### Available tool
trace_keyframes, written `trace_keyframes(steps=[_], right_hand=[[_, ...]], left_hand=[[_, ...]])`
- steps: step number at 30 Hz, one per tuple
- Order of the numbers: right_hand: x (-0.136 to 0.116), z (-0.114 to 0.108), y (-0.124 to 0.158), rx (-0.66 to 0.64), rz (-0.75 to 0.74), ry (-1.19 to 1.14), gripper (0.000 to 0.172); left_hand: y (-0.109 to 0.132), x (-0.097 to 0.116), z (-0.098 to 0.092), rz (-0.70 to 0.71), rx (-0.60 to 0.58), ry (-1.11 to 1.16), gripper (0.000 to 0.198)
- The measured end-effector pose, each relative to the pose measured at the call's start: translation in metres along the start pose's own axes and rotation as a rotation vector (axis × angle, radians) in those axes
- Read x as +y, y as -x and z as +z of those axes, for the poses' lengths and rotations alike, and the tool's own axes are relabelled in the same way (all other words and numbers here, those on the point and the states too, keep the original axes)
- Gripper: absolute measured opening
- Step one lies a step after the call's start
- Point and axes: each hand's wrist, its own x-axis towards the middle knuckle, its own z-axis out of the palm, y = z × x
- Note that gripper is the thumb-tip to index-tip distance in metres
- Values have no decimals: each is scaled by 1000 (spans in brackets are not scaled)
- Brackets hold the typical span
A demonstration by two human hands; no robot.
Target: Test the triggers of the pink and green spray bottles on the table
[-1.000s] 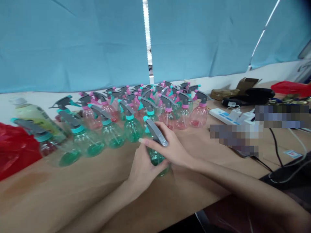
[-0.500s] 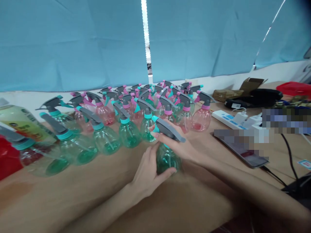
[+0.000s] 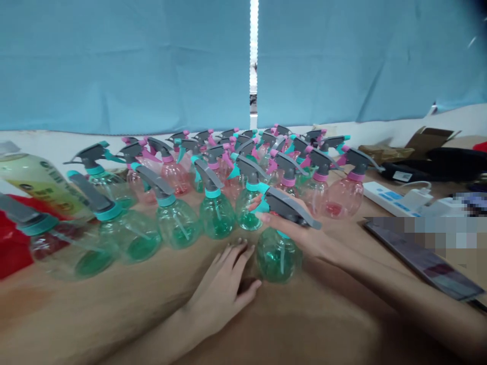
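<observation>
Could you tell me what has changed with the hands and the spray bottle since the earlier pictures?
The left hand has let go of the green spray bottle and now rests open on the table beside it. The right hand holds the grey sprayer head above the bottle; whether they're joined is hidden. The other bottles stayed put.

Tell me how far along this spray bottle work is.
Done: rows of pink and green-tinted spray bottles wear trigger heads. In hand: the right hand sits on the grey trigger head of the front bottle; the left hand lies beside it. Left: no headless bottle shows.
</observation>
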Motion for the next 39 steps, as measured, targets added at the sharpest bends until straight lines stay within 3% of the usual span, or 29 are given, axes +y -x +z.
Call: trace_keyframes(steps=[13,18,27,32,36,39], right_hand=[[6,-1,-2,-113,99,-104,21],[3,1,-2,-69,42,-37,18],[-7,-4,-1,-14,17,103,32],[-9,-4,2,12,-38,163,32],[-2,-2,1,49,-43,134,27],[2,-2,-1,-17,-11,13,19]], left_hand=[[0,3,0,-9,-64,-16,49],[0,3,-2,-17,-80,-30,47],[0,2,-1,-1,-93,-94,46],[-1,1,-2,5,-93,-95,48],[-1,1,-1,7,-101,-109,49],[-1,1,0,11,-96,-114,48]])
